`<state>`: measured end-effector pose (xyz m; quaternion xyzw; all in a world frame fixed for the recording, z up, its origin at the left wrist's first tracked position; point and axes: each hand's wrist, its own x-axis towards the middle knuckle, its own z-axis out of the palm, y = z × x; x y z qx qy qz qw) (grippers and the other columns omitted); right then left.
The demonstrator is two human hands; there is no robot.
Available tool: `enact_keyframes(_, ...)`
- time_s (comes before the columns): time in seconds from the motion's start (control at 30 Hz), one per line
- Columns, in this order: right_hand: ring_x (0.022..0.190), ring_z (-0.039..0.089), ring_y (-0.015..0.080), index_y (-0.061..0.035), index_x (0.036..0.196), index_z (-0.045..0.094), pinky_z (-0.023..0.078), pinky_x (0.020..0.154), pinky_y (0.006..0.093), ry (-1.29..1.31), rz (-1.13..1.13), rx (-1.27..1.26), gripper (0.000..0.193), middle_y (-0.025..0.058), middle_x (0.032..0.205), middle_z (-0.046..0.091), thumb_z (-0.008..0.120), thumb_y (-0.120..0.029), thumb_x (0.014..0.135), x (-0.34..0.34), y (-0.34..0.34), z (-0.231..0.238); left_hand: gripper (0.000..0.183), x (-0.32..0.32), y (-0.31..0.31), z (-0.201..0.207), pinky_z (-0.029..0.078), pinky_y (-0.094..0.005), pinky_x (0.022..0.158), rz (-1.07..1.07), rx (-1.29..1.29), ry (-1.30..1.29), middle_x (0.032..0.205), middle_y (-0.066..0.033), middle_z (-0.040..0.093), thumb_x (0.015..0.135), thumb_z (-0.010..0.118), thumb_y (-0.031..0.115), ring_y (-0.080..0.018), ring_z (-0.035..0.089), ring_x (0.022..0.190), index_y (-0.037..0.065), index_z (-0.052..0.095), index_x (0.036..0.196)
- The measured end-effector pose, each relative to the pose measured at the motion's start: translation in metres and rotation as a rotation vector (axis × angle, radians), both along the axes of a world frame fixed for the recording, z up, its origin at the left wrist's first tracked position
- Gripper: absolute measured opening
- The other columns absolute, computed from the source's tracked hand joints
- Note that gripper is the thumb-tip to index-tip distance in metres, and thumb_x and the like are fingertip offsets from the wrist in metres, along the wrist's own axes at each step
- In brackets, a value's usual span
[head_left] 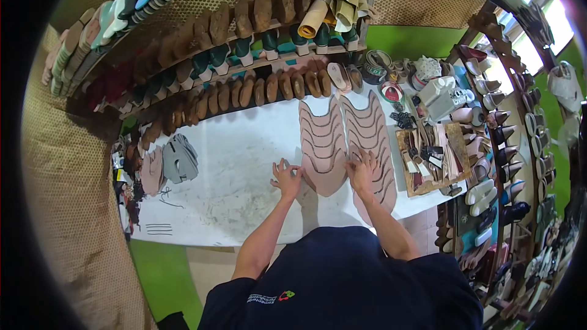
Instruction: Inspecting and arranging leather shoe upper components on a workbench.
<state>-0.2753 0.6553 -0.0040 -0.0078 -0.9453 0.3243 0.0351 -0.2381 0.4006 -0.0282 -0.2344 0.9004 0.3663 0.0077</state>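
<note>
Two overlapping columns of pink shoe-upper pieces with dark curved edges lie on the white table [238, 153]. My left hand [286, 178] pinches the left side of the nearest pink shoe-upper piece [324, 180] in the left column, thumb and forefinger at its edge and the other fingers fanned out. At that piece's right side is my right hand [362, 170], its thumb and forefinger closed on the edge. The right hand also covers part of the right column of pink pieces [373, 131].
Cut grey pieces [180, 159] and pink pieces [152, 171] lie at the left. A brown board [422, 187] bears straps at the right, near a white jug [437, 95] and an open can [376, 64]. Wooden shoe lasts [260, 91] line the back; shoe racks [498, 146] stand right.
</note>
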Motion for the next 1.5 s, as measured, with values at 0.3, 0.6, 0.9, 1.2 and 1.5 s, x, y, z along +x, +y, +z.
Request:
enact_keyframes(0.3,0.15,0.034,0.0454,-0.0111,0.098,0.083,0.014,0.122,0.0652,-0.032,-0.03,0.031,0.021,0.0148,0.153,0.054,0.079,-0.03,0.089,-0.009,-0.001,-0.002,0.021,-0.013,0.0,-0.007,0.005,-0.0866,0.109,0.001,0.054,-0.03,0.17,-0.0147,0.033,0.09,0.077,0.041,-0.0418,0.009,0.161,0.022,0.082,0.096)
enact_keyframes(0.6,0.152,0.03,0.0453,-0.015,0.101,0.083,0.013,0.122,0.0672,-0.043,-0.004,0.085,0.022,0.0142,0.158,0.049,0.078,-0.034,0.09,-0.014,0.0,-0.005,0.02,-0.015,0.004,-0.01,0.004,-0.0867,0.109,0.03,0.004,-0.013,0.172,-0.0142,0.03,0.091,0.076,0.04,-0.0419,0.007,0.162,0.021,0.081,0.096)
enact_keyframes(0.9,0.151,0.033,0.042,-0.0111,0.093,0.082,0.009,0.123,0.0667,-0.016,-0.016,0.083,0.016,0.0127,0.154,0.053,0.08,-0.026,0.086,-0.015,-0.004,-0.003,0.017,-0.017,0.004,-0.013,0.002,-0.0876,0.108,0.005,-0.033,-0.03,0.173,-0.0137,0.028,0.091,0.076,0.036,-0.0418,0.006,0.162,0.02,0.08,0.093)
enact_keyframes(1.2,0.15,0.035,0.0397,-0.0123,0.104,0.078,0.011,0.122,0.0688,0.09,-0.016,0.16,0.022,0.0092,0.154,0.053,0.078,-0.026,0.087,-0.012,-0.01,0.006,0.033,-0.012,0.008,-0.015,0.005,-0.0865,0.109,0.011,-0.206,0.198,0.173,-0.0118,0.028,0.093,0.074,0.037,-0.0406,0.007,0.162,0.019,0.073,0.122)
enact_keyframes(1.5,0.15,0.038,0.036,-0.0118,0.132,0.071,0.012,0.122,0.0729,0.072,0.332,0.304,0.05,0.0025,0.155,0.054,0.077,-0.034,0.087,0.007,-0.014,-0.004,0.07,0.007,0.021,0.002,-0.002,-0.0835,0.112,-0.478,-0.381,0.027,0.174,-0.0001,0.028,0.098,0.064,0.048,-0.0374,0.009,0.162,0.022,0.045,0.16)
